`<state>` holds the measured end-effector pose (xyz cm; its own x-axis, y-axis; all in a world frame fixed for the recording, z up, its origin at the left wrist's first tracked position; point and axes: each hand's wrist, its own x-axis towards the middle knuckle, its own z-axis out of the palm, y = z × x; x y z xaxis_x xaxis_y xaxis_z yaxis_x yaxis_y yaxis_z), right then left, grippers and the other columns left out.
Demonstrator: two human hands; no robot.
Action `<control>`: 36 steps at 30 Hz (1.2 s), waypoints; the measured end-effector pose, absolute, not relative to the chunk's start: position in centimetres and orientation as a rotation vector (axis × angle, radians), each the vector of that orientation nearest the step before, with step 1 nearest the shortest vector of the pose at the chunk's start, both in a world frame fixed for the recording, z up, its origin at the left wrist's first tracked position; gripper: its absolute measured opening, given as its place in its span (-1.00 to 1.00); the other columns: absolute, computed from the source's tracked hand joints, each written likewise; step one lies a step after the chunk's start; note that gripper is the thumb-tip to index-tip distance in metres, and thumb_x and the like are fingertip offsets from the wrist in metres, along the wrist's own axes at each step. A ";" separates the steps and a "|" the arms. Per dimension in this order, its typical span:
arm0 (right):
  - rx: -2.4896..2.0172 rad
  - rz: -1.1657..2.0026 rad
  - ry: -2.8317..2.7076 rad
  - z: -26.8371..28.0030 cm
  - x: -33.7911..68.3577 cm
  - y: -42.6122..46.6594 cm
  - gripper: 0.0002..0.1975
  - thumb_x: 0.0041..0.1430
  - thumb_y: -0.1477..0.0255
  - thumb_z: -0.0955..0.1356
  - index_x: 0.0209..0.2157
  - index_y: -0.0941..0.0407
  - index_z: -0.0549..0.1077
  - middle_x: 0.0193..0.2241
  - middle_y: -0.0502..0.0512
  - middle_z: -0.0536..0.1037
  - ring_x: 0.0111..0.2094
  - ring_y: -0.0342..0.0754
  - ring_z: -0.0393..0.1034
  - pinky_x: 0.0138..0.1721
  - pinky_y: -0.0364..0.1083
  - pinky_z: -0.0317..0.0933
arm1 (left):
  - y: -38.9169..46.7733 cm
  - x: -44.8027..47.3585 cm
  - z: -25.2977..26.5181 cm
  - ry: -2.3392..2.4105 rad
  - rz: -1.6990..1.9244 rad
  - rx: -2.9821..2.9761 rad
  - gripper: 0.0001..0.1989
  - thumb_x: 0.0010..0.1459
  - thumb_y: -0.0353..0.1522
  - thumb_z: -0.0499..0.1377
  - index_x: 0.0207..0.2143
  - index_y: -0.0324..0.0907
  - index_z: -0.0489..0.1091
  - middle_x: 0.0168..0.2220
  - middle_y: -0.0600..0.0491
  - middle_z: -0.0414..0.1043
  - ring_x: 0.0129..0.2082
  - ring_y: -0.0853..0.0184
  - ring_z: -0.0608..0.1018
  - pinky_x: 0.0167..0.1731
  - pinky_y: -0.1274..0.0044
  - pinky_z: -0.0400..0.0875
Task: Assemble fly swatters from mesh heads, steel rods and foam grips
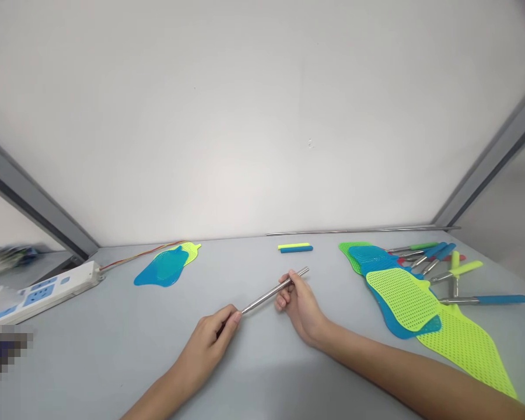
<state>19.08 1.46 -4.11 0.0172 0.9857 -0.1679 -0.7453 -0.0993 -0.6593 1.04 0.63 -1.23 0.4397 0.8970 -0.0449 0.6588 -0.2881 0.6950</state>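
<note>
- The rod I hold: polished metal, smooth and shiny
- The long thin rod ahead of me: metal too, with a bright shine
- Small yellow sleeve and small blue sleeve: smooth plastic, to my eye
- Top yellow swatter head on my right: plastic, its face roughened by rows of holes
- Blue swatter head on my left: plastic, slightly glossy
- Metal shaft at my right: shiny, smooth
- Power strip: smooth, hard-looking plastic
- My worktop: smooth, matt
- Wall facing me: matt, with small rough marks
</note>
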 end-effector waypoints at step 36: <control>-0.673 1.495 -0.236 -3.5 19.3 1.4 -0.78 -0.03 0.35 0.23 -0.64 0.16 0.31 -0.77 -0.10 0.08 -0.68 -0.22 0.02 -0.60 -0.18 -0.02 | 0.7 1.0 -0.9 1.235 0.598 1.791 -0.75 0.17 -0.20 -0.21 -0.36 -0.10 0.15 -0.69 0.24 -0.01 -0.66 0.45 0.09 -0.61 0.63 0.03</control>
